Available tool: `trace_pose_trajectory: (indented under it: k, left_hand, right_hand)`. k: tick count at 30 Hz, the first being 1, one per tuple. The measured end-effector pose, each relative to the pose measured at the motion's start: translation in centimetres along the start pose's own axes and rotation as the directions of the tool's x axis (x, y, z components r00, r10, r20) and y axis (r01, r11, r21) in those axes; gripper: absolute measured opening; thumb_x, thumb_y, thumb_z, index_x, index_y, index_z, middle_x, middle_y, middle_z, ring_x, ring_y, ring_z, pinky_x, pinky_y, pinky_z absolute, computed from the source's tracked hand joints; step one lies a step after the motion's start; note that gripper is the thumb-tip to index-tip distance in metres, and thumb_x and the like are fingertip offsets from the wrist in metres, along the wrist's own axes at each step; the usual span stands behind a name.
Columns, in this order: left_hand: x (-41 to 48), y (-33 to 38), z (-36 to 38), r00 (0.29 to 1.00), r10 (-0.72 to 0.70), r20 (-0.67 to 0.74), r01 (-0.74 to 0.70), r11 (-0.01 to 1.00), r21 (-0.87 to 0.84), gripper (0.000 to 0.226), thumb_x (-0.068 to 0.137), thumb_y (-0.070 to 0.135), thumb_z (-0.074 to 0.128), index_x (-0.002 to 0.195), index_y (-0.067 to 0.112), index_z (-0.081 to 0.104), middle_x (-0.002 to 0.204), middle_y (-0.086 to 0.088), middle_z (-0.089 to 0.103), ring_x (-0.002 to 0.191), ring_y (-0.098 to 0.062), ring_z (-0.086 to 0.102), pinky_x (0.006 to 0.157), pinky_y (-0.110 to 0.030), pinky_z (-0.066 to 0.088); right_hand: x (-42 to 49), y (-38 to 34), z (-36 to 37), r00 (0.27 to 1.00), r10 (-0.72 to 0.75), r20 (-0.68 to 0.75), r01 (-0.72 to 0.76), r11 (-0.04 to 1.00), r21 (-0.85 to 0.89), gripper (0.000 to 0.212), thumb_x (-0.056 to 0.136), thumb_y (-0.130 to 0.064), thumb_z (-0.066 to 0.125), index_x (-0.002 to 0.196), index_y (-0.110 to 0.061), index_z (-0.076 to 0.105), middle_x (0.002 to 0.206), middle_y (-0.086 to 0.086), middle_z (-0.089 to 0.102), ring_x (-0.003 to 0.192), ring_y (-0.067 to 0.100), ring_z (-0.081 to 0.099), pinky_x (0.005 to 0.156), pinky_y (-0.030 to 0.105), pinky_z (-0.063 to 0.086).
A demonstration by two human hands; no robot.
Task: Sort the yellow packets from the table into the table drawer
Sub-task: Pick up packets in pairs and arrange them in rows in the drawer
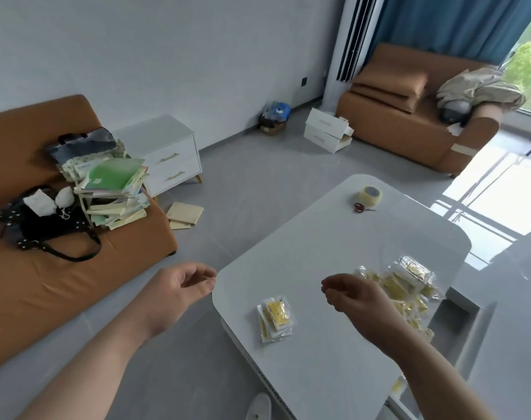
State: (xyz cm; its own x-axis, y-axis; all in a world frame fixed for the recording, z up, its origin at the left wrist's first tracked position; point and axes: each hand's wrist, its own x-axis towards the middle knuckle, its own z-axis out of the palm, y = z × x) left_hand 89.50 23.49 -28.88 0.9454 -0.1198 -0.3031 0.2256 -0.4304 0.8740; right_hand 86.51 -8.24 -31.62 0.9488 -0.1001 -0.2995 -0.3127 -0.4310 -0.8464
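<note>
Nearest, a lone packet [397,386] shows just past the near-right edge of the table [319,244], under the R forearm; can't tell if it lies in something or has slipped off. A small stack [275,317] of yellow packets sits nr the near-left edge, roughly squared up, prob. set apart as a batch. L hand [182,286] hangs just off the left corner, fingers loosely curled, holding nothing: idle, clear of the work. R hand [350,294] hovers over the table between stack and pile, fingers half-curled, empty as far as the view shows; looks poised for a pick. The loose pile [405,287] lies along the right edge, just beside the open drawer [452,325], so each transfer is short. No packets seen in the part of the drawer that shows. Far corner: tape [369,194] and scissors [362,208], out of the way.
</note>
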Motion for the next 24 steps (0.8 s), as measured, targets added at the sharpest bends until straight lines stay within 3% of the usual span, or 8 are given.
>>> trace_pose_trajectory:
  k: [8, 11, 14, 18, 24]
  left_hand:
    - [10.2, -1.1, 1.1, 0.993, -0.071, 0.090, 0.066, 0.997, 0.050, 0.011, 0.090, 0.021, 0.068, 0.098, 0.027, 0.072, 0.094, 0.005, 0.074, 0.087, -0.002, 0.066, 0.093, -0.031, 0.051]
    - [13.5, -2.8, 2.8, 0.981, -0.113, 0.159, 0.106, 0.993, 0.050, 0.011, 0.090, 0.019, 0.069, 0.098, 0.026, 0.071, 0.097, 0.003, 0.073, 0.091, -0.004, 0.066, 0.093, -0.030, 0.050]
    - [16.8, -4.9, 4.7, 0.961, -0.158, 0.225, 0.143, 0.986, 0.081, 0.012, 0.090, 0.016, 0.068, 0.097, 0.026, 0.071, 0.099, 0.001, 0.073, 0.098, -0.007, 0.066, 0.090, -0.024, 0.049]
    - [21.0, -8.1, 7.5, 0.929, -0.211, 0.305, 0.185, 0.976, 0.112, 0.013, 0.089, 0.015, 0.069, 0.096, 0.026, 0.070, 0.101, 0.001, 0.072, 0.100, -0.008, 0.066, 0.086, -0.019, 0.047]
    - [26.3, -14.3, 12.9, 0.894, -0.216, 0.392, 0.184, 0.976, 0.118, 0.014, 0.089, 0.015, 0.068, 0.094, 0.028, 0.070, 0.098, 0.004, 0.073, 0.096, -0.004, 0.066, 0.084, -0.017, 0.048]
  right_hand:
    - [7.8, 1.2, 1.3, 0.993, 0.115, 0.015, -0.115, 0.993, 0.004, 0.015, 0.090, -0.019, 0.065, 0.101, -0.028, 0.071, 0.096, -0.008, 0.074, 0.090, 0.006, 0.067, 0.087, 0.033, 0.055]
    - [10.1, 2.9, 2.3, 0.982, 0.190, -0.011, -0.190, 0.982, -0.001, 0.014, 0.090, -0.020, 0.065, 0.101, -0.025, 0.071, 0.091, -0.010, 0.072, 0.081, 0.003, 0.064, 0.075, 0.024, 0.051]
    - [12.3, 5.3, 3.8, 0.962, 0.269, -0.039, -0.269, 0.963, 0.007, 0.014, 0.089, -0.021, 0.065, 0.102, -0.024, 0.071, 0.087, -0.012, 0.070, 0.080, 0.004, 0.064, 0.070, 0.019, 0.044]
    - [15.0, 9.2, 6.4, 0.925, 0.377, -0.038, -0.377, 0.926, 0.009, 0.014, 0.090, -0.022, 0.064, 0.102, -0.025, 0.071, 0.092, -0.011, 0.071, 0.085, 0.007, 0.065, 0.074, 0.023, 0.050]
    - [19.3, 16.6, 10.8, 0.888, 0.460, -0.004, -0.458, 0.883, -0.105, 0.019, 0.089, -0.029, 0.062, 0.108, -0.027, 0.067, 0.097, -0.014, 0.068, 0.089, -0.002, 0.063, 0.067, 0.019, 0.048]
